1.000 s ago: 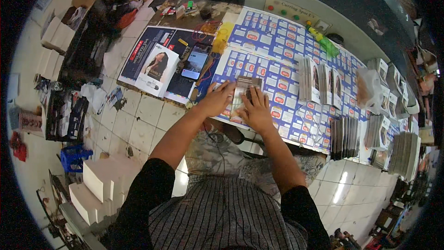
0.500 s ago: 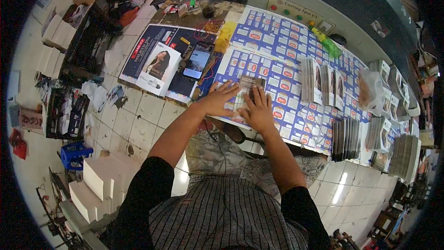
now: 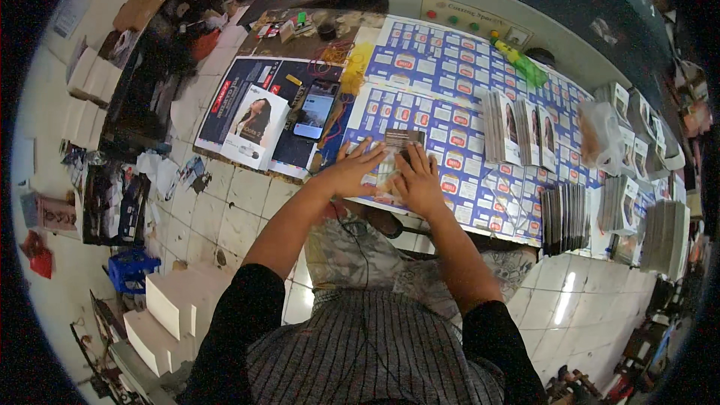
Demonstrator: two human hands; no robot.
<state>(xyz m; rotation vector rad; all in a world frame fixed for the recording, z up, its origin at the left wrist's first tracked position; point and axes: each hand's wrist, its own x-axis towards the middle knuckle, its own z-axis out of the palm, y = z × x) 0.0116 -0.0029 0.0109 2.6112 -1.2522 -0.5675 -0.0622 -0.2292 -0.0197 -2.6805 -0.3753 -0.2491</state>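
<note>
A small flat printed piece, possibly a folded carton, has a dark brown upper part (image 3: 403, 137) and a paler lower part. It lies on the table in front of me, between my hands. My left hand (image 3: 352, 172) rests flat at its left side with fingers stretched out. Across its right side lies my right hand (image 3: 418, 184), fingers extended and pressed down on it. Both hands cover part of the piece, so its full outline is hidden. Under it, a blue and white printed sheet (image 3: 457, 210) covers the tabletop.
To the left are a phone (image 3: 315, 110), a white printed box (image 3: 255, 127) and a dark poster (image 3: 219, 124). Stacks of printed cartons (image 3: 501, 131) stand to the right, beside a dark stack (image 3: 564, 217) and a plastic bag (image 3: 600, 135). A control panel (image 3: 472, 19) lies behind.
The whole view has shifted slightly. Both hands stay on the printed piece, and the right fingers have drawn a little closer to the left hand.
</note>
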